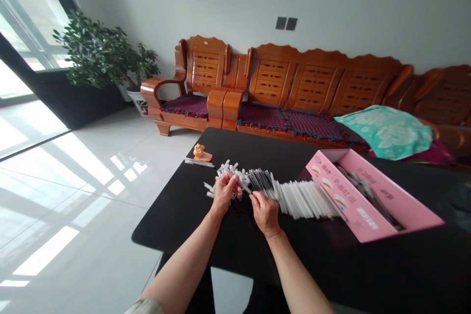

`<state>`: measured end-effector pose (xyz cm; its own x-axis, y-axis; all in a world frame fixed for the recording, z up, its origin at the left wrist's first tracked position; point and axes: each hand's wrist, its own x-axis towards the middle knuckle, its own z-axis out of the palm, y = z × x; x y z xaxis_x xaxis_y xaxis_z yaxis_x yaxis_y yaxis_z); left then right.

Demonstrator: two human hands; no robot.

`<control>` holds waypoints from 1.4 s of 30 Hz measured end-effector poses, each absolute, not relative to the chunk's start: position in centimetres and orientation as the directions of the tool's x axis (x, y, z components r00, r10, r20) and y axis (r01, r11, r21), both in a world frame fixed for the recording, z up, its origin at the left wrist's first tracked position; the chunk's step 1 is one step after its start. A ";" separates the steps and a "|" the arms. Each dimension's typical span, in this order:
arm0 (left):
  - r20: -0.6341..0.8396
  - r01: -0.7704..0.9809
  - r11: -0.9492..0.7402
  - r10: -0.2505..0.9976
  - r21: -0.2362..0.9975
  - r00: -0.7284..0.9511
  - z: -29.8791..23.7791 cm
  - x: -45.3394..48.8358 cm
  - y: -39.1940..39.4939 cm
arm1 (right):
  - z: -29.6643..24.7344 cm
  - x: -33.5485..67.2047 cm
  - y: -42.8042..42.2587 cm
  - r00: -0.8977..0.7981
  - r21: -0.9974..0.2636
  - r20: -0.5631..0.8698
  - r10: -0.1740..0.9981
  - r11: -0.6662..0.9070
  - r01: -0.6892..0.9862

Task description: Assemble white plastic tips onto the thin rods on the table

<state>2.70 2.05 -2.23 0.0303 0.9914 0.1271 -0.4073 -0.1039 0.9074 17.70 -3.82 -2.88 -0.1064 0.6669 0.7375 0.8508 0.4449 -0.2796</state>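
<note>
The left hand (225, 193) is held nearly closed, with its fingers curled over a bunch of small white plastic pieces (230, 172), and these pieces are seen to be gripped at the edge of their heap. The right hand (265, 213) is kept just beside it, partly closed, with the fingers brought together at the ends of a group of thin black rods (262, 183); whether a rod is really pinched cannot be told. These things are placed near the middle of the black tabletop (172, 221), and a long row of white plastic strips (301, 200) is laid from the rods to the right. The row lies between the hands and a pink cardboard box (353, 206), which stands open near the right side of the tabletop, and more dark rods (368, 191) are seen inside it. Near the far left edge, a small orange figurine (198, 150) and two white sticks (199, 163) are lying. Beyond the far edge, a carved wooden sofa (312, 76) is standing, with a teal towel (384, 132) laid on it, and a potted plant (99, 56) is placed by the window (29, 14).
</note>
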 end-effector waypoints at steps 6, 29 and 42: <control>0.120 -0.407 -0.096 0.992 0.908 0.033 -2.2 2.7 2.0 | -2.6 17.7 -3.9 -0.061 -0.329 0.727 0.684 0.426 0.843; 0.121 -0.391 -0.102 0.992 0.915 0.025 -2.1 2.7 1.9 | -2.9 17.8 -3.9 -0.045 -0.359 0.705 0.708 0.411 0.838; 0.137 -0.394 -0.114 0.990 0.912 0.031 -2.1 2.7 1.9 | -3.1 17.8 -3.8 -0.062 -0.339 0.705 0.707 0.413 0.845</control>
<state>2.74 1.89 -2.14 0.0310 0.9901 0.1373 -0.3941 -0.1141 0.9120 17.80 -3.83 -3.08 -0.0625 0.7067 0.7048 0.8454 0.4128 -0.3389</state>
